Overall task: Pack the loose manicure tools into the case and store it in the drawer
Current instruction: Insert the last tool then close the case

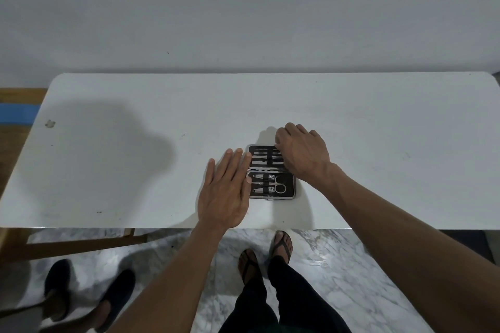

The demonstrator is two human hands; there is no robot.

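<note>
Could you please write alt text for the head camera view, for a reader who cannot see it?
An open black manicure case holding silver tools lies on a white table. The left hand rests flat at its left edge, and the right hand reaches into its far half.

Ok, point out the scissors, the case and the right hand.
scissors [278, 188]: head view, on the finger loops.
case [290, 189]: head view, on the black lining of the near half.
right hand [304, 151]: head view, on the back of the hand.
</note>
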